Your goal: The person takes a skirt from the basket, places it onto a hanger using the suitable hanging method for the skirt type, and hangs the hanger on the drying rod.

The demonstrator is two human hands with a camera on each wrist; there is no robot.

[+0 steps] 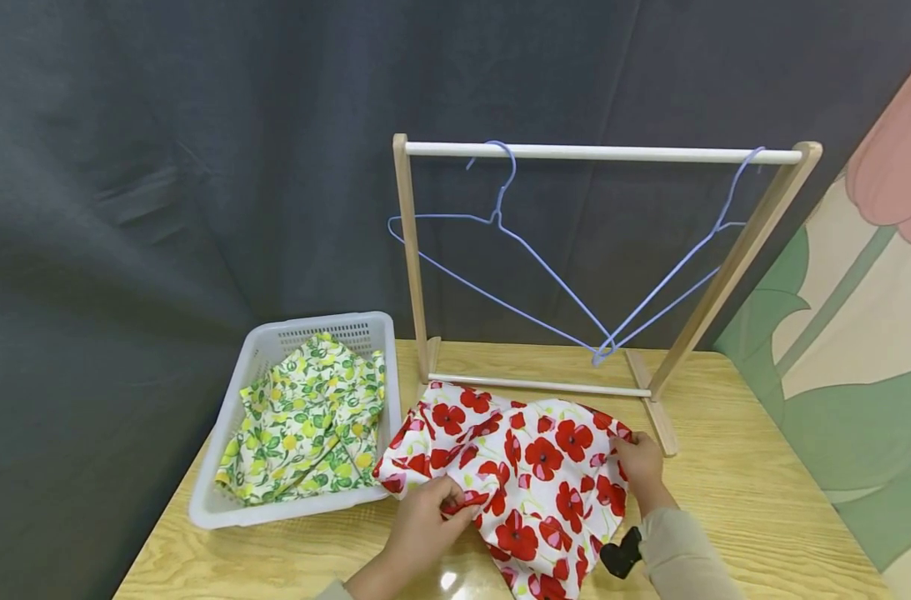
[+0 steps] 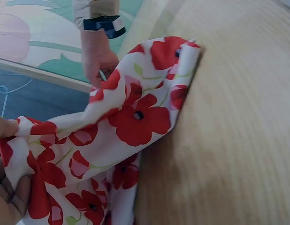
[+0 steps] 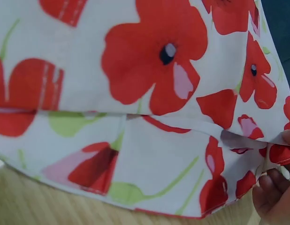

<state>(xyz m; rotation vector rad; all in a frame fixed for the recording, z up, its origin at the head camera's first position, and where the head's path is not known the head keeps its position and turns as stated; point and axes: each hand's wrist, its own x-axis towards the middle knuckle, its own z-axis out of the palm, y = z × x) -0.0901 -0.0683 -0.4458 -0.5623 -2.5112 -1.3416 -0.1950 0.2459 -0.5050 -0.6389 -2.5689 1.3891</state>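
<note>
1. Landmark: the wooden rack, standing on the tabletop. The red-flowered cloth is lying in front of the rack, partly lifted.
2. The left hand is pinching a fold in front of the rack's left post; grip narrow, filled with fabric.
3. The right hand is gripping the cloth's edge in front of the rack's right foot; grip also narrow on fabric. Holding both sides is presumably spreading the cloth between them.
4. Left of the rack, the basket is holding a lemon-print cloth; its walls are likely containing the loose heap.
5. A left-side hanger and a right-side hanger are hanging from the rack's rail; contact where they are crossing: cannot tell.
6. The right-side hanger's outer end is disappearing behind the rack's post. The head view is cutting off the red-flowered cloth's near tip; folds are obscuring its full shape.
</note>
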